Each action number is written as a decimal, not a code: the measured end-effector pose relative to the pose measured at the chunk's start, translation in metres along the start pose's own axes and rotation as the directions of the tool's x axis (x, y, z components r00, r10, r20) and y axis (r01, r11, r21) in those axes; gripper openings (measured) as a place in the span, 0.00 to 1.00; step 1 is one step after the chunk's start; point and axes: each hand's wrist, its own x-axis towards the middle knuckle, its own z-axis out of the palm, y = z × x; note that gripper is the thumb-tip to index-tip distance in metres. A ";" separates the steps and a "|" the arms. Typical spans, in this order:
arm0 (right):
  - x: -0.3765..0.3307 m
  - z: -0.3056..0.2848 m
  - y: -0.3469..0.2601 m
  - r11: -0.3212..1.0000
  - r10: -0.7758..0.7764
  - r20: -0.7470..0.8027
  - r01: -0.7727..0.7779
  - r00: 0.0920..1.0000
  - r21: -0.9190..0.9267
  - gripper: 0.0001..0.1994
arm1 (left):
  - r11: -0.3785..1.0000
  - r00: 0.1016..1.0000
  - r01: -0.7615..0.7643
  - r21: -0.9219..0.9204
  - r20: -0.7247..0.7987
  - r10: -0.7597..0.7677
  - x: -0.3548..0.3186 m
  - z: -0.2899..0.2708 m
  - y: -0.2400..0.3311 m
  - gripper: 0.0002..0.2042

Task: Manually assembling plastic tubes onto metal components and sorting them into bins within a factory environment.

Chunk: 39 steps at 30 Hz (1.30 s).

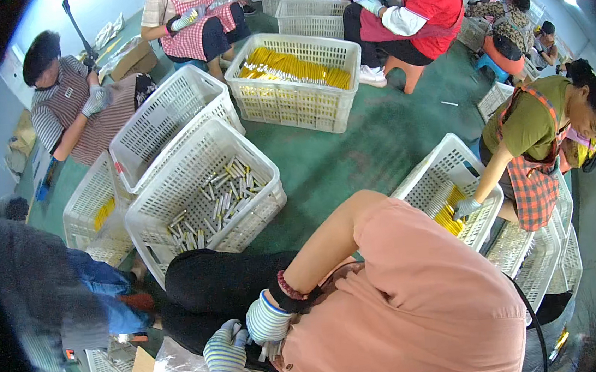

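Both my hands wear striped knit gloves and sit close together over my lap, low in the view. My right hand [268, 321] has a dark wristband, and its fingers point down against my pink shirt. My left hand [225, 355] is curled just below and to its left, beside a crumpled clear plastic bag [173, 369]. Whether either hand holds anything is hidden by the gloves and the shirt. Ahead of my knees stands a white lattice basket [169, 170] with several short white and yellow sticks [218, 201] on its bottom.
Several people sit around on a green floor [352, 153] among white baskets. A basket of yellow sticks [299, 104] stands at the back. A gloved hand [466, 207] of a person on the right reaches into another basket [425, 178]. An empty basket [157, 113] leans at left.
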 end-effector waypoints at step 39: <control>-0.022 -0.062 0.034 0.448 0.650 -0.383 0.075 0.656 0.891 0.15 | 0.959 0.726 0.164 -0.232 -0.630 -0.277 -0.016 0.006 0.037 0.11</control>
